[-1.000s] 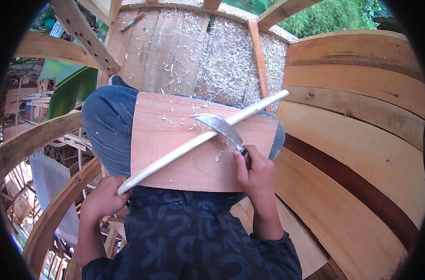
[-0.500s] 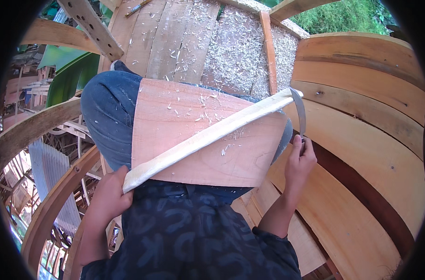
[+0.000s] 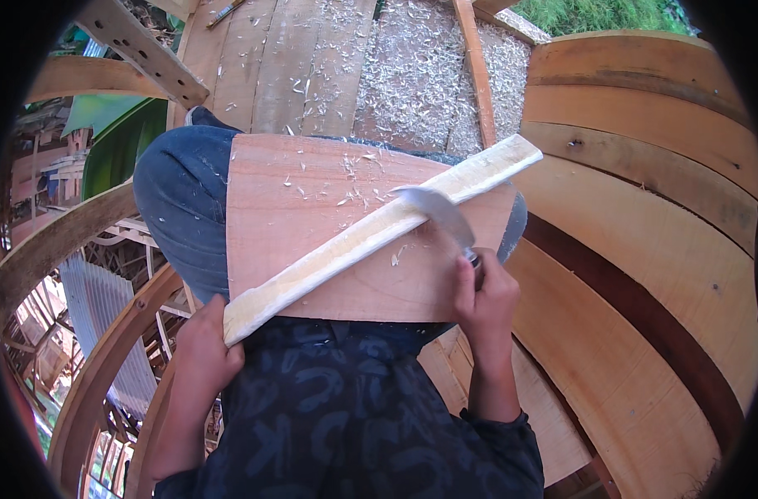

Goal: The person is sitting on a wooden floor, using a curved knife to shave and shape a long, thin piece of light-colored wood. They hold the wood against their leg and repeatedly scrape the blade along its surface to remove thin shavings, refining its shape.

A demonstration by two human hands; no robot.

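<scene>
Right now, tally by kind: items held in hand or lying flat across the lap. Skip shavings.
Curved knife with silvery metal blade, in right hand: 1
Long pale-yellow wooden stick, in left hand: 1
Flat reddish-brown wooden board, under the stick: 1
Total: 3

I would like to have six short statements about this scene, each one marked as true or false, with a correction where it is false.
1. The right hand holds a curved knife. True.
2. The left hand grips the near end of a pale stick. True.
3. Wood shavings lie on the floor planks. True.
4. The stick stands upright. False: it slants across the board on the person's lap.
5. There are no shavings on the board. False: several lie on it.
6. The trousers are red. False: the trousers are blue.
</scene>
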